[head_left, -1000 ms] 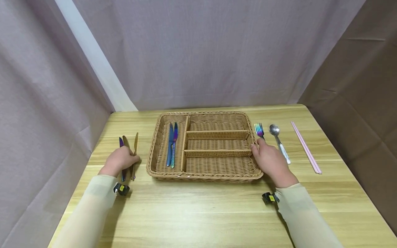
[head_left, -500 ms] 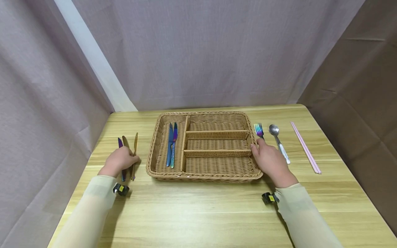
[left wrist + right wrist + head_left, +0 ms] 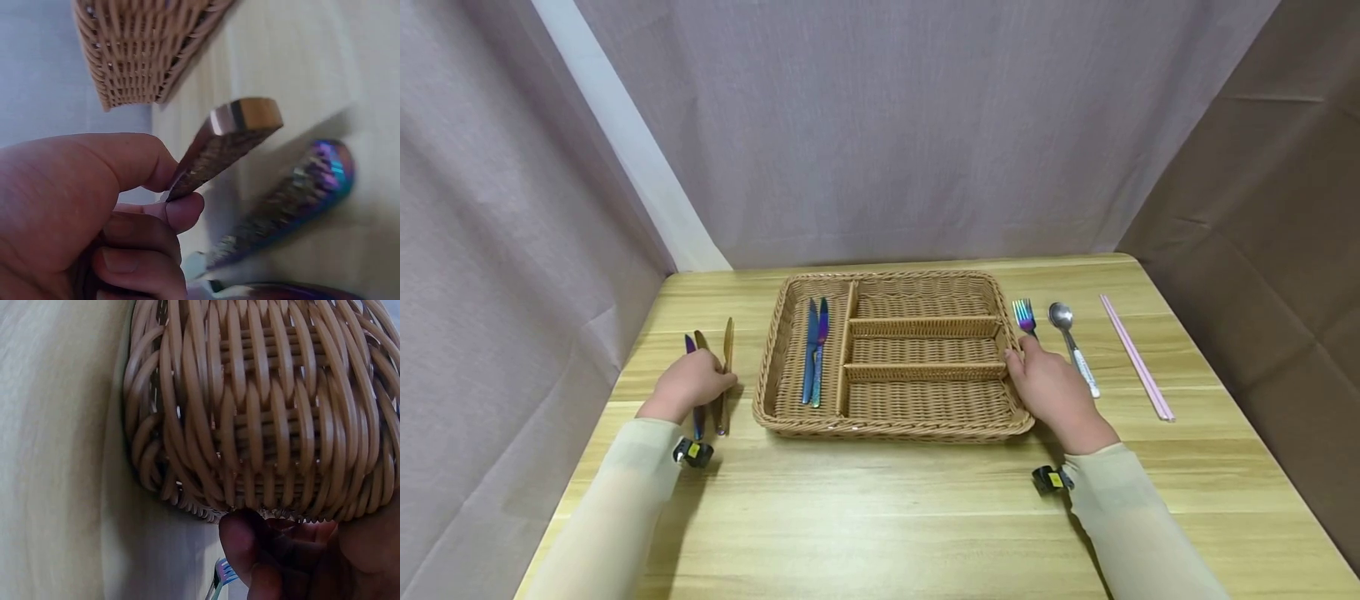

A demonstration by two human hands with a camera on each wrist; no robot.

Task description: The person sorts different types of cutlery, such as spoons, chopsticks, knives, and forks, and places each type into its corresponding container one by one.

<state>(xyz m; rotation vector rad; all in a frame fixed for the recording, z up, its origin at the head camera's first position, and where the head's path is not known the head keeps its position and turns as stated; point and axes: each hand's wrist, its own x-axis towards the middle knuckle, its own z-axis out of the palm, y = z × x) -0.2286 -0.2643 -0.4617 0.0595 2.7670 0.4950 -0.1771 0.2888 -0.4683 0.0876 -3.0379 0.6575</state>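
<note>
In the head view my left hand (image 3: 688,385) is at the table's left and pinches a gold knife (image 3: 728,340) between thumb and index finger. The left wrist view shows the knife's coppery textured handle (image 3: 228,144) raised off the table. Partly under that hand lie a purple-bladed knife (image 3: 690,342) and a dark-bladed one (image 3: 701,339). My right hand (image 3: 1056,393) grips the right rim of the wicker cutlery tray (image 3: 891,431), its thumb over the edge. Two knives, a blue one (image 3: 811,350) and a rainbow one (image 3: 821,354), lie in the tray's left compartment.
Right of the tray lie a rainbow fork (image 3: 1024,317), partly hidden by my right hand, a spoon (image 3: 1073,346) with a pale handle, and pink chopsticks (image 3: 1137,358). Curtains (image 3: 887,133) stand behind the wooden table (image 3: 880,517).
My left hand and the gold knife have risen very slightly. My right hand stays on the tray's rim, and the other cutlery lies as before.
</note>
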